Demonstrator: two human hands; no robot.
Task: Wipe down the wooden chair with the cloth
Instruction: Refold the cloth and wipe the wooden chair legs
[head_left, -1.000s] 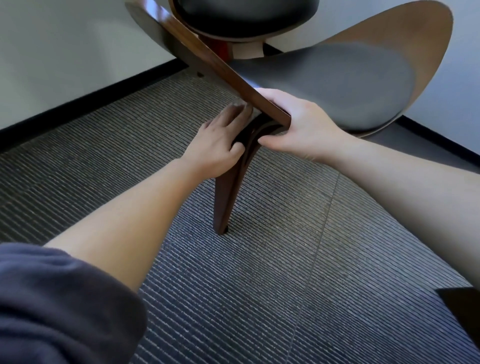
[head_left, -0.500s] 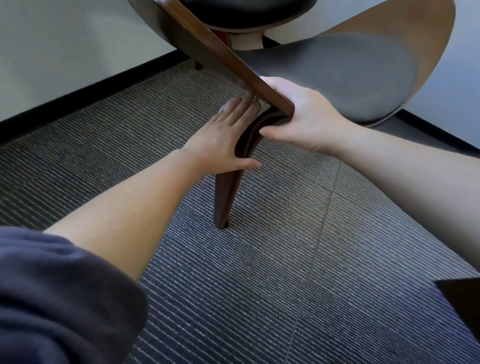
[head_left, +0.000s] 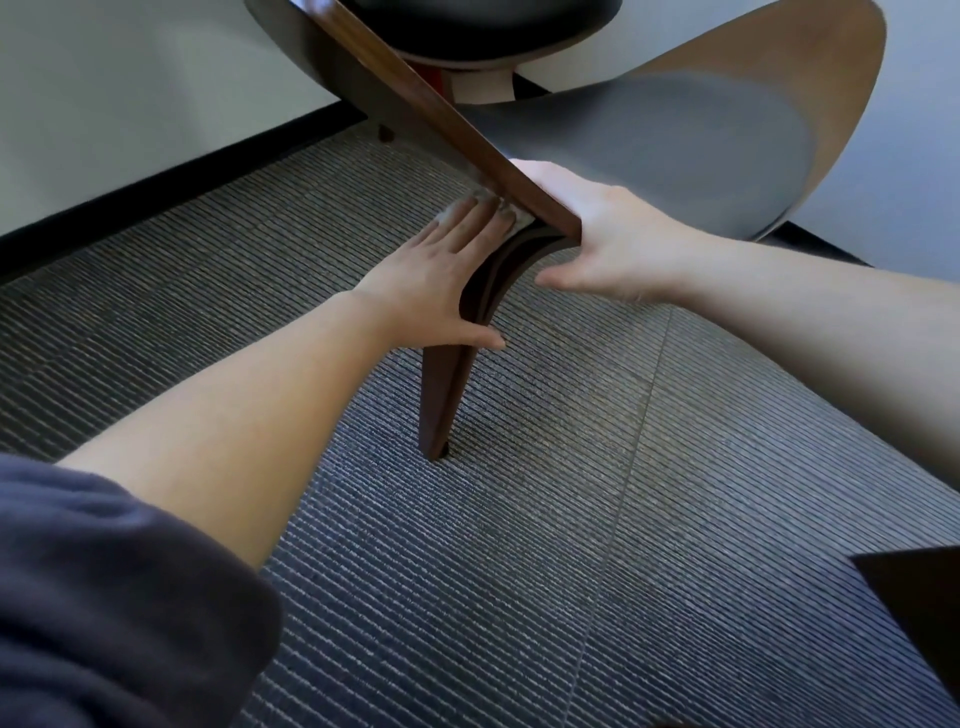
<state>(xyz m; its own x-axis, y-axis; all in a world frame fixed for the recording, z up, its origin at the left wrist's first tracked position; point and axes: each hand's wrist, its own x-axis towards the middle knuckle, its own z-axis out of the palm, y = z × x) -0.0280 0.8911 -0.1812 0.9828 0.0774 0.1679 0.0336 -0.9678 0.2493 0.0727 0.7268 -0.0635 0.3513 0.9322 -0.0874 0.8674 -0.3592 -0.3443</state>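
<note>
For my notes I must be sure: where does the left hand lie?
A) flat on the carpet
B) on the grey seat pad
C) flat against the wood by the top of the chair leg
C: the left hand presses with straight fingers beside the top of the chair leg, light cloth showing at its fingertips.

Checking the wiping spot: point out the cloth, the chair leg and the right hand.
cloth (head_left: 449, 212): head view, its pale exposed edge.
chair leg (head_left: 441, 405): head view, lower tapered part.
right hand (head_left: 613, 234): head view, back of the hand.
</note>
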